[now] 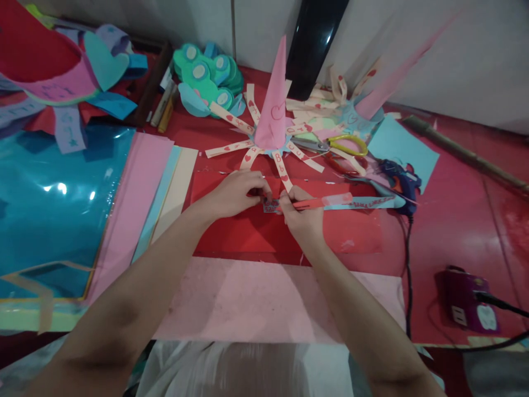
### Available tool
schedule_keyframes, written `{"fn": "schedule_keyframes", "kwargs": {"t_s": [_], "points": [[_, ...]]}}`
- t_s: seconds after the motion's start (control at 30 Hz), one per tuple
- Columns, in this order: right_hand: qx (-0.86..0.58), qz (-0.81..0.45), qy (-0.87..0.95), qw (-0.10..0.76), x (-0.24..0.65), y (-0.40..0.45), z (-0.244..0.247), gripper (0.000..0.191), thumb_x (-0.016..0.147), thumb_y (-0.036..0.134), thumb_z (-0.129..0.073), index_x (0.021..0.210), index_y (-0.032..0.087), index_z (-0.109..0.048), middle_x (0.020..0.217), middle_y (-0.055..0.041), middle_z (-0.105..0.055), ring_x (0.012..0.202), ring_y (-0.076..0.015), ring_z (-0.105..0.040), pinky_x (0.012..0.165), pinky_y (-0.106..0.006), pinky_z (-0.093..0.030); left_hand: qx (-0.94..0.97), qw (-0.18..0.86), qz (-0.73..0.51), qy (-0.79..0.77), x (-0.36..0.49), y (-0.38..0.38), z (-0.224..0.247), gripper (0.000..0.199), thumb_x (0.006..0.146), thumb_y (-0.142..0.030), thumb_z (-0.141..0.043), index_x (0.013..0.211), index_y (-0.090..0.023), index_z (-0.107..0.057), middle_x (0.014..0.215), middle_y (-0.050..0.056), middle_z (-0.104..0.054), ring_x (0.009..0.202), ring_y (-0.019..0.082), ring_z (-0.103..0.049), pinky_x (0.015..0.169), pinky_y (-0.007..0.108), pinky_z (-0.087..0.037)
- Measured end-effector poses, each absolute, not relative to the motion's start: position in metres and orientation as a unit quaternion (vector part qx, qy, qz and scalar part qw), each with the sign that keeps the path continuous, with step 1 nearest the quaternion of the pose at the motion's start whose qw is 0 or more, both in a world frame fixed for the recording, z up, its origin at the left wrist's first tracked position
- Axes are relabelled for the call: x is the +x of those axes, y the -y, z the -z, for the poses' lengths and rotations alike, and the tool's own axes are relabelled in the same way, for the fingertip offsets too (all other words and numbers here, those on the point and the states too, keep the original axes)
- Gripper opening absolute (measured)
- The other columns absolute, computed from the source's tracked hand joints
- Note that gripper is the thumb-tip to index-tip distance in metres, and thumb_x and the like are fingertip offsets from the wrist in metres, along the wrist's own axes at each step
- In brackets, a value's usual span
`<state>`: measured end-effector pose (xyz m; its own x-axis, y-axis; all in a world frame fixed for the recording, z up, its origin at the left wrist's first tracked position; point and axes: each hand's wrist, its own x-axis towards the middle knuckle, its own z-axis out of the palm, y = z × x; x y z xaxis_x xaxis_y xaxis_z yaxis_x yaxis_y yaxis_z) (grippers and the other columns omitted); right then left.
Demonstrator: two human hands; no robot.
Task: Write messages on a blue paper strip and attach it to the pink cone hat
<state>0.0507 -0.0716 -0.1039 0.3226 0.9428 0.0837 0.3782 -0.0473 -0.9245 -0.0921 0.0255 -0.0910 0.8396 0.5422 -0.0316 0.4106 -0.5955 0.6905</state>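
Observation:
A light blue paper strip [343, 203] with red lettering runs across a red sheet of paper [235, 234]. My left hand [242, 193] is closed, its fingertips pinching the strip's left end. In my closed right hand [305, 218] lies a red pen [308, 203] with a pinkish barrel end, pointing right, and the thumb and finger press on the strip. Just beyond my hands stands a pink paper cone [273, 110], ringed by cream strips with red letters and hearts. One cream strip [282, 171] reaches down to my right fingers.
Yellow-handled scissors [347, 145] and a blue glue gun [399, 182] lie to the right, its cord trailing towards a purple power box [471, 300]. Coloured sheets [128, 204] and a blue plastic packet [58, 209] lie left. Green paper shapes [206, 77] and a bamboo stick [467, 149] are behind.

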Motion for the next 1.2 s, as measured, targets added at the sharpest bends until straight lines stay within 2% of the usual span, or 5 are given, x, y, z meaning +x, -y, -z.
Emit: {"fn": "schedule_keyframes", "kwargs": {"t_s": [0.13, 0.53, 0.8, 1.0, 1.2], "points": [[-0.656, -0.290, 0.499, 0.486, 0.0505, 0.0708, 0.1039, 0.031, 0.081, 0.025, -0.047, 0.055, 0.020, -0.030, 0.050, 0.0068, -0.031, 0.047, -0.0061, -0.035, 0.048, -0.021, -0.031, 0.887, 0.363, -0.087, -0.272, -0.0921, -0.0255, 0.0904, 0.020, 0.074, -0.005, -0.052, 0.082, -0.019, -0.064, 0.083, -0.002, -0.060, 0.079, 0.011, -0.055, 0.074, 0.025, -0.038], [-0.638, -0.272, 0.528, 0.490, 0.0520, 0.0692, 0.1024, 0.028, 0.075, 0.017, -0.047, 0.052, 0.020, -0.031, 0.050, 0.0068, -0.030, 0.048, -0.0054, -0.033, 0.047, -0.021, -0.030, 0.888, 0.359, -0.083, -0.274, -0.0916, -0.0256, 0.0895, 0.019, 0.074, -0.007, -0.052, 0.082, -0.019, -0.065, 0.083, -0.001, -0.061, 0.080, 0.012, -0.055, 0.076, 0.026, -0.039], [-0.669, -0.286, 0.457, 0.512, 0.0520, 0.0703, 0.1041, 0.034, 0.080, 0.025, -0.048, 0.053, 0.021, -0.029, 0.047, 0.0071, -0.027, 0.044, -0.0056, -0.033, 0.045, -0.021, -0.036, 0.889, 0.361, -0.083, -0.268, -0.0903, -0.0258, 0.0882, 0.020, 0.076, -0.010, -0.049, 0.082, -0.019, -0.065, 0.083, -0.001, -0.060, 0.080, 0.012, -0.055, 0.076, 0.026, -0.040], [-0.683, -0.274, 0.443, 0.512, 0.0534, 0.0705, 0.1016, 0.033, 0.081, 0.028, -0.049, 0.053, 0.021, -0.032, 0.045, 0.0064, -0.032, 0.043, -0.0063, -0.040, 0.040, -0.019, -0.037, 0.886, 0.360, -0.093, -0.275, -0.0892, -0.0247, 0.0896, 0.017, 0.075, -0.010, -0.051, 0.081, -0.019, -0.064, 0.082, -0.002, -0.059, 0.079, 0.011, -0.054, 0.076, 0.026, -0.040], [-0.642, -0.332, 0.445, 0.529, 0.0604, 0.0678, 0.1047, 0.032, 0.081, 0.028, -0.050, 0.054, 0.021, -0.035, 0.044, 0.0079, -0.038, 0.037, -0.0043, -0.042, 0.040, -0.018, -0.041, 0.882, 0.371, -0.101, -0.271, -0.0897, -0.0238, 0.0891, 0.018, 0.075, -0.008, -0.051, 0.082, -0.018, -0.064, 0.083, -0.001, -0.060, 0.079, 0.011, -0.054, 0.074, 0.024, -0.040]]}}
